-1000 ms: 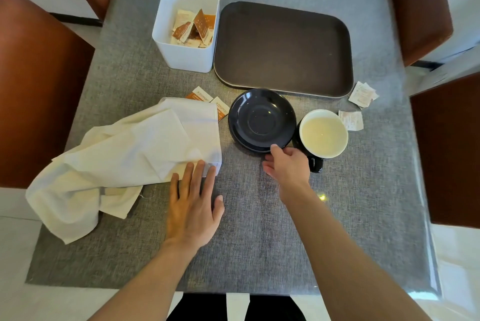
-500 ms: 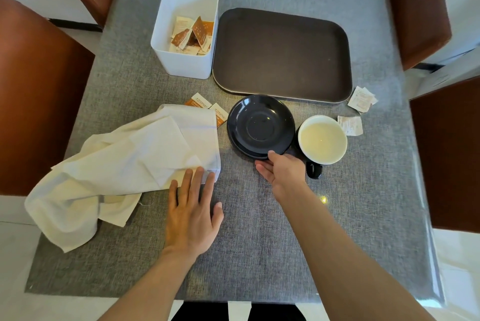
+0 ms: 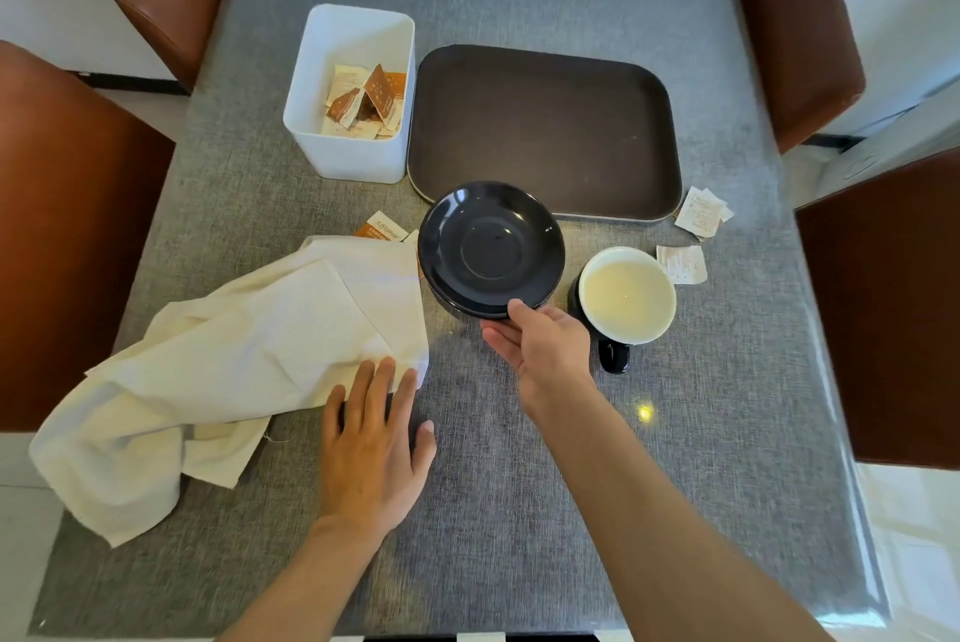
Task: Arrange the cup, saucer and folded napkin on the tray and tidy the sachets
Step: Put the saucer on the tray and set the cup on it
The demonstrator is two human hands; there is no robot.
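Note:
My right hand (image 3: 543,355) grips the near rim of the black saucer (image 3: 488,246), which is lifted and tilted just in front of the dark brown tray (image 3: 545,121). The black cup with a cream inside (image 3: 626,295) stands on the table to the saucer's right. My left hand (image 3: 371,444) lies flat, fingers apart, its fingertips on the near corner of the crumpled cream napkin (image 3: 234,355). An orange sachet (image 3: 382,231) peeks out from under the napkin's far edge. Two white sachets (image 3: 701,212) (image 3: 681,264) lie right of the cup.
A white bin (image 3: 353,90) holding several sachets stands left of the tray. Brown chairs surround the grey table: two on the left (image 3: 67,225), two on the right (image 3: 883,303). The table's near edge runs along the bottom of the view.
My right hand has closed on the saucer's near rim and raised it off the table toward the tray. The left hand stays on the napkin corner.

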